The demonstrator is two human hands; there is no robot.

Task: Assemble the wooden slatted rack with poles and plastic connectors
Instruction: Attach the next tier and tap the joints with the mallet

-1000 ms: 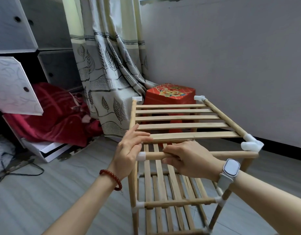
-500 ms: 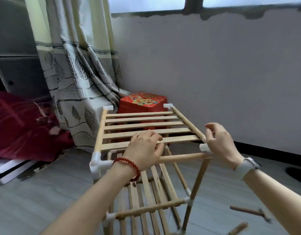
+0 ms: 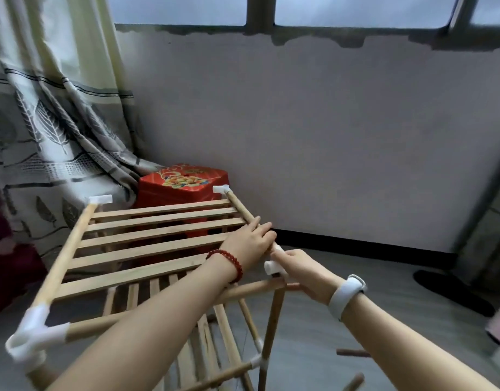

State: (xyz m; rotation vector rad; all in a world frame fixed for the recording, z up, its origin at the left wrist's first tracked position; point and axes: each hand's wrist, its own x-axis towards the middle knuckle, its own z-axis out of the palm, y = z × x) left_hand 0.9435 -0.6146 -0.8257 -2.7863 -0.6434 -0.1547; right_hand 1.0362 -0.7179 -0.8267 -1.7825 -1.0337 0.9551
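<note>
At the rack's [image 3: 158, 244] near right corner, left hand [image 3: 247, 244] grips the right side pole [image 3: 240, 206] with curled fingers, while right hand [image 3: 302, 270] apparently pinches the white corner connector [image 3: 272, 267], grip partly hidden.

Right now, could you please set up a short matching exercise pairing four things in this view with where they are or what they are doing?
Things:
1. Left hand
2. Right hand
3. Red box
4. Curtain

Places or states:
A. On the floor behind the rack, by the wall
B. Hanging at the left, with a leaf pattern
C. Holding the rack's right side pole
D. At the white connector on the near right corner

Pairs: 1-C, 2-D, 3-A, 4-B
</note>
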